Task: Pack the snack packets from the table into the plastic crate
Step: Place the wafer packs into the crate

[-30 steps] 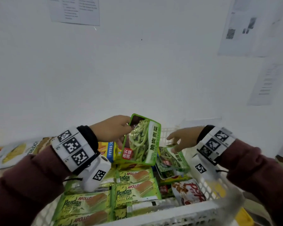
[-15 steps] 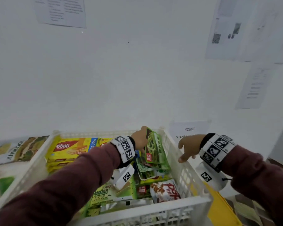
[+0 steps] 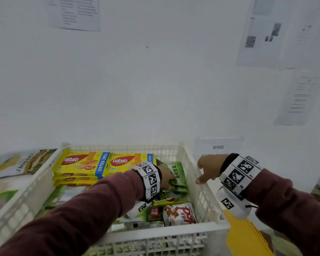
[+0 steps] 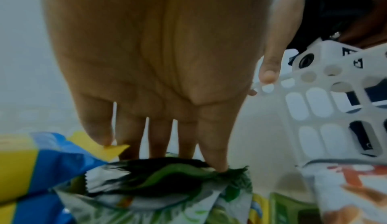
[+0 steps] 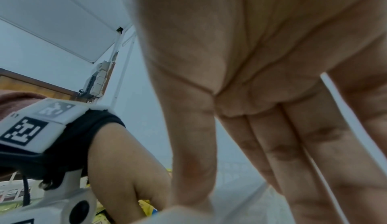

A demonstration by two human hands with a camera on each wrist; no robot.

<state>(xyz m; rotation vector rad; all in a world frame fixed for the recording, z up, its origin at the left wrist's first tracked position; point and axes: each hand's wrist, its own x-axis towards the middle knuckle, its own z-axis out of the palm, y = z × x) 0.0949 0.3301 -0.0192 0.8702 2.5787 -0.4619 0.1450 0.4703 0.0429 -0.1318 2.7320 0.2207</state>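
The white plastic crate (image 3: 198, 183) holds several snack packets. My left hand (image 3: 166, 179) is down inside its right side and pinches the top edge of a green vegetable snack packet (image 3: 178, 175). In the left wrist view the thumb lies on the front of the green packet (image 4: 167, 178) and the straight fingers (image 4: 159, 138) go behind it. The packet stands tilted against other packets near the right wall. My right hand (image 3: 206, 171) is open, its fingertips resting on the crate's right rim (image 5: 188, 211), holding nothing.
Two yellow Nabati wafer packs (image 3: 81, 163) lie at the crate's back, and a white-and-red packet (image 3: 179, 213) at the front right. More packets (image 3: 22, 163) lie on the table left of the crate. A yellow flat item (image 3: 244, 237) sits by its right front corner.
My left hand carried the green packet from above the crate down into its right side. My right hand moved out of the crate to its right rim.
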